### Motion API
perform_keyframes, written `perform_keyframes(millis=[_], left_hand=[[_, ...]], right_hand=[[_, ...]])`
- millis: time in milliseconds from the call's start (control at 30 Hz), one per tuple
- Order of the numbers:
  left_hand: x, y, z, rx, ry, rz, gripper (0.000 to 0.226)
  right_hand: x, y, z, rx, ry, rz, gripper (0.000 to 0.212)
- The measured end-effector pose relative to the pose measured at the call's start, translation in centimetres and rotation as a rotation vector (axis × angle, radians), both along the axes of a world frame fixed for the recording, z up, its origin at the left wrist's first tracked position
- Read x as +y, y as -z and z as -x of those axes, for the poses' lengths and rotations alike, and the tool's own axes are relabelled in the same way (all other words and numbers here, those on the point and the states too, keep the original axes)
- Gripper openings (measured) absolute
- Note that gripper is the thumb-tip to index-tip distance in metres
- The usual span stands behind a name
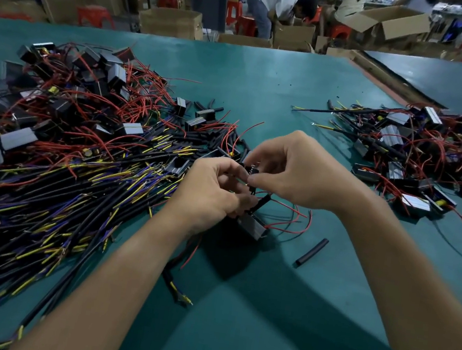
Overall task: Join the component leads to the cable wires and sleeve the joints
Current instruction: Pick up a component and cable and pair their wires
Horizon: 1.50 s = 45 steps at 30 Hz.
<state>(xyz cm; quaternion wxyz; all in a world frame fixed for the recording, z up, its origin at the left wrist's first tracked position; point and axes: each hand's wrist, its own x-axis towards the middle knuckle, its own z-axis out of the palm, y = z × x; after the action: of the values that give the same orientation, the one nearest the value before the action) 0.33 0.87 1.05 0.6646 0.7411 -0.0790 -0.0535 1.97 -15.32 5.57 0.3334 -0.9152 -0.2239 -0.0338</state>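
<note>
Nearest, a black cable [171,278] with stripped yellow ends lies on the teal worktop [266,90] and runs up under the left wrist, probably left slack so the worked end can be lifted. Above it the two hands meet, both narrow. The left hand [208,198] curls its fingers round a dark sleeve [262,202], steadying it over the component [255,226], a grey-and-black box just below the fingers. The right hand [289,174] pinches the joint [252,175] between thumb and forefinger. Whether it holds wire or tube there is hidden. The component's red leads [291,223] loop free to the right.

A spare sleeve piece [311,252] lies just right of the work, within easy reach. To the left sprawls a heap of cut cables [56,193], and beyond it unjoined components [70,97] with red leads, seemingly the stock. At the far right a separate pile [421,155] mixes components with sleeved cables, likely the finished ones. Beyond the worktop stand cardboard boxes [171,22] and people at work.
</note>
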Motion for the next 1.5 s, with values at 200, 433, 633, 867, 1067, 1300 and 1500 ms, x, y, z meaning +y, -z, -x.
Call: perform_keyframes(millis=[200, 433, 633, 867, 1067, 1300, 1500], left_hand=[[0.2, -0.1, 0.0, -0.021, 0.031, -0.062, 0.028], [0.1, -0.2, -0.1, -0.087, 0.05, -0.092, 0.021], [-0.1, 0.2, 0.0, -0.149, 0.058, -0.142, 0.017], [-0.1, 0.3, 0.1, -0.132, 0.081, -0.177, 0.014], [-0.2, 0.4, 0.0, -0.127, 0.019, -0.129, 0.013], [-0.3, 0.8, 0.0, -0.142, -0.021, -0.288, 0.014], [-0.2, 1.4, -0.3, -0.22, -0.02, -0.344, 0.017]], right_hand=[[-0.2, -0.2, 0.2, 0.031, -0.019, 0.013, 0.01], [-0.9, -0.5, -0.1, 0.076, -0.015, -0.001, 0.013], [-2.1, -1.4, 0.3, 0.148, -0.084, -0.006, 0.005], [-1.4, -1.2, 0.6, 0.115, -0.084, 0.015, 0.006], [-1.4, -1.5, 0.5, 0.083, -0.066, 0.019, 0.01], [-1.4, -1.1, 0.4, 0.07, -0.021, 0.066, 0.019], [-1.1, -1.1, 0.4, 0.037, -0.018, 0.047, 0.016]])
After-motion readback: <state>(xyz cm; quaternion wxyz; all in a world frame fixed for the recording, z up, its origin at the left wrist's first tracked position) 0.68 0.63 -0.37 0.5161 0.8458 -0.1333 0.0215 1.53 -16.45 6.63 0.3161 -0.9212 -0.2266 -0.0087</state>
